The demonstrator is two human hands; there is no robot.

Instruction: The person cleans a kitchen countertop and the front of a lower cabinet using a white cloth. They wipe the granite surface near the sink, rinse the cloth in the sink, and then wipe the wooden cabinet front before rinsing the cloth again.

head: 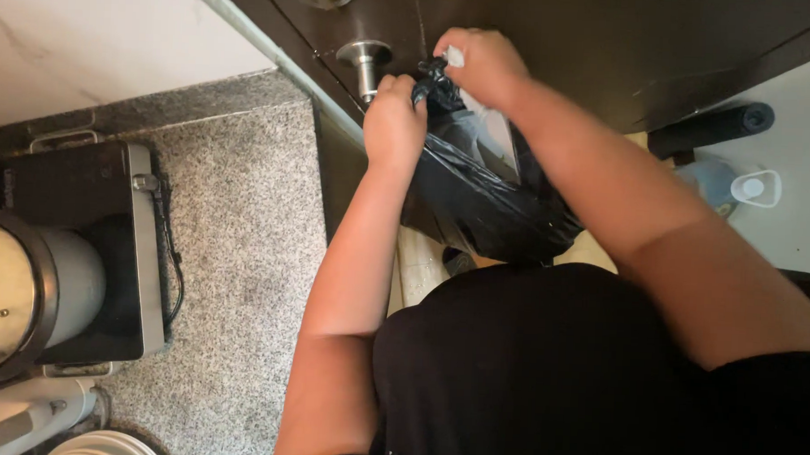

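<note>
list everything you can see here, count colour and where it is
plastic bag: one, black, hanging in front of the dark door, its gathered neck gripped by both hands
door handle: one, silver, on the door just left of the hands
door: one, dark brown, across the top
countertop: one, grey speckled stone, left half
induction cooker: one, black with silver edge, on the countertop at left
pot: one, steel with lid, on the cooker at far left
plastic jug: one, clear bluish, on the floor at right
rolled mat: one, dark, on the floor by the door, right
left hand: at the bag neck by the handle
right hand: on top of the bag neck
</note>
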